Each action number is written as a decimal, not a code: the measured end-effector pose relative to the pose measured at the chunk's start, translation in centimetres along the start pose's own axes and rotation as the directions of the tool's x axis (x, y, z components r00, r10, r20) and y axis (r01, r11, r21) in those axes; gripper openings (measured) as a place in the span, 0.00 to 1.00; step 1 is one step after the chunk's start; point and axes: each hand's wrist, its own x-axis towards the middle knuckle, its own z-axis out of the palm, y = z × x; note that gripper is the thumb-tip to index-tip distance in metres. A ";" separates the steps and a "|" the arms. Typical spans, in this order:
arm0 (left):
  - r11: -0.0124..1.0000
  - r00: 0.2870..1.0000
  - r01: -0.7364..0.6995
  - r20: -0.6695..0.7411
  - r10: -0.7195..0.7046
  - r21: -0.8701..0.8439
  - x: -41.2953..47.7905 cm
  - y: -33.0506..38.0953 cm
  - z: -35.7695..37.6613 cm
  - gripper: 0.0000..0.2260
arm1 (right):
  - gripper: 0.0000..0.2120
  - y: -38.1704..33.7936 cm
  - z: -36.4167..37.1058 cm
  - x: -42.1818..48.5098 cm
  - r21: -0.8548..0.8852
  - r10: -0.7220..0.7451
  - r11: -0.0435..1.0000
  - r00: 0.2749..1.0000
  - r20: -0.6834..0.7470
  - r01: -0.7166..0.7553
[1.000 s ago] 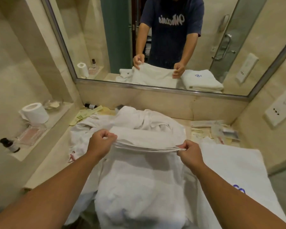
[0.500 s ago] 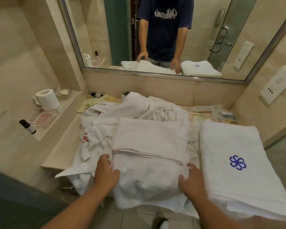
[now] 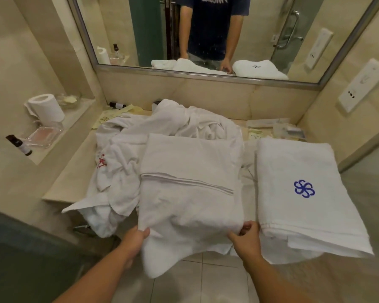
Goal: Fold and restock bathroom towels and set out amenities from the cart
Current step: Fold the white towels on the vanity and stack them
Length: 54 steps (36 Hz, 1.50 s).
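Towels crowd the beige surface (image 3: 74, 171) below the mirror (image 3: 140, 29). We hold a half-folded white towel (image 3: 188, 171) by its near edge, which hangs off the front of the surface over the tiled floor (image 3: 206, 281). Our left grip (image 3: 136, 237) curls round the near left corner with the thumb on top, and our right grip (image 3: 246, 238) pinches the near right corner between thumb and fingers. The rest of that towel lies flat on a crumpled heap of white linen (image 3: 123, 162), one piece of which bears a red mark. Just beside our right grip lies a folded towel with a blue emblem (image 3: 293, 162), its near end overhanging the surface. Behind it sit wrapped amenity packets (image 3: 280, 130), and yellow sachets (image 3: 109, 115) lie at the back left. On the ledge (image 3: 81, 112) to our left stand a toilet roll (image 3: 46, 107), a glass tray (image 3: 44, 134) and a small dark bottle (image 3: 20, 145).
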 end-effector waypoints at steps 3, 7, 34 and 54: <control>0.991 0.999 0.047 0.000 -0.048 -0.126 -0.7 -0.6 0.3 0.13 | 0.23 -0.5 -0.4 -0.3 0.038 -0.002 0.999 0.999 0.047 0.001; 0.979 0.999 0.038 -0.026 -0.044 -0.199 -2.8 -0.8 1.0 0.18 | 0.19 -0.8 -1.0 -0.7 0.099 0.054 0.993 0.993 0.105 -0.065; 0.965 0.983 -0.125 -0.163 0.089 -0.229 -16.3 4.1 -0.4 0.17 | 0.26 -0.4 -8.0 -8.9 0.350 0.045 0.917 0.920 0.390 -0.194; 0.707 0.993 0.092 0.119 -0.012 -0.701 -10.6 20.2 -3.8 0.19 | 0.12 -16.2 -7.3 -4.3 0.784 -0.021 0.507 0.904 0.426 -0.358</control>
